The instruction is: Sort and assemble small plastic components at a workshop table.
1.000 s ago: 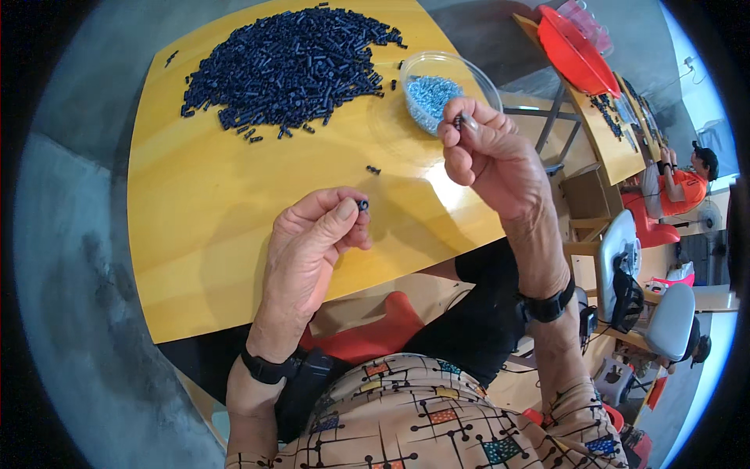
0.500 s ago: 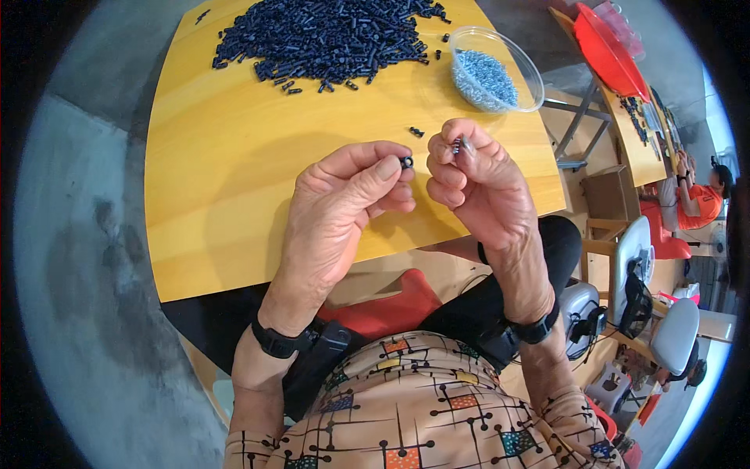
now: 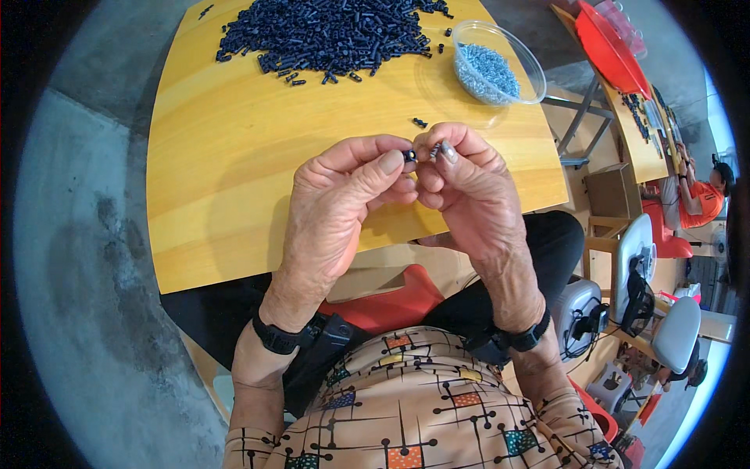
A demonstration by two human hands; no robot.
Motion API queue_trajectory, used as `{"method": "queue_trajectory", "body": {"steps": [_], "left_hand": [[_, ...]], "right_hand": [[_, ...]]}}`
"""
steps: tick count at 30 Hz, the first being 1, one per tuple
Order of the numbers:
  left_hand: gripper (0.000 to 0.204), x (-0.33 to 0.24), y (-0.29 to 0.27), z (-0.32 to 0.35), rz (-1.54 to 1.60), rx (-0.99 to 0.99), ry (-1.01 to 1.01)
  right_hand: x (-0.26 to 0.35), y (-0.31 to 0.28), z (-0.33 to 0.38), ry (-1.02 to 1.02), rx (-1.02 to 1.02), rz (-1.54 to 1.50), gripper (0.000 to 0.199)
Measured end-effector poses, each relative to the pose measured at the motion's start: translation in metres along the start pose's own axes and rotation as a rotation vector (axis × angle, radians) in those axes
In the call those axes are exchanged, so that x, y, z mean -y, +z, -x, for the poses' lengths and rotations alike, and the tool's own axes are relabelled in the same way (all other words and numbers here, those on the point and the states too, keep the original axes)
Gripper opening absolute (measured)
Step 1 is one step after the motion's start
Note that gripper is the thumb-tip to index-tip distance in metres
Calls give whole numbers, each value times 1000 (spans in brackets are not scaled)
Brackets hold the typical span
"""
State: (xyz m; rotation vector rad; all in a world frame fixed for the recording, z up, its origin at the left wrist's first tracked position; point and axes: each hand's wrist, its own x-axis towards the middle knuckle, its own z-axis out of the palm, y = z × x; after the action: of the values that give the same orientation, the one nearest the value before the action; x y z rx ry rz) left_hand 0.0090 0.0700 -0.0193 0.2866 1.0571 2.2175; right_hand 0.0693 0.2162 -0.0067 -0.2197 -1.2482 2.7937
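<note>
Between thumb and forefinger, my left hand [image 3: 332, 191] pinches a small black plastic tube [image 3: 409, 156], its open end toward the right. A tiny coiled metal spring [image 3: 435, 151] is pinched in my right hand [image 3: 480, 187]. The spring's near end is close to the tube; whether they touch I cannot tell. Just beyond my fingertips, another small black part [image 3: 419, 123] lies on the yellow table [image 3: 219, 187]. Farther back spreads a large heap of black plastic parts [image 3: 328, 39].
At the table's back right stands a clear round tub [image 3: 541, 80] holding many small silvery springs [image 3: 488, 70]. To the right are a second table with a red basin [image 3: 613, 51], grey chairs [image 3: 676, 334] and a seated person in orange [image 3: 707, 199]. A grey wall [image 3: 78, 234] rises on the left.
My right hand has moved left, bringing the spring up close to the black tube. The left hand has stayed nearly in place.
</note>
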Motion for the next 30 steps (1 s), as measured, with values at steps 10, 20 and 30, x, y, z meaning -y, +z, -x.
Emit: {"method": "queue_trajectory", "body": {"steps": [10,20,30], "left_hand": [[18,0,2,1,-129,-41,80],[14,-1,2,0,-357,-26,152],[11,-5,2,4,-546,-3,143]], "right_hand": [[10,8,4,-88,-89,458,17],[17,2,3,59,46,412,15],[18,-5,2,135,95,450,14]]}}
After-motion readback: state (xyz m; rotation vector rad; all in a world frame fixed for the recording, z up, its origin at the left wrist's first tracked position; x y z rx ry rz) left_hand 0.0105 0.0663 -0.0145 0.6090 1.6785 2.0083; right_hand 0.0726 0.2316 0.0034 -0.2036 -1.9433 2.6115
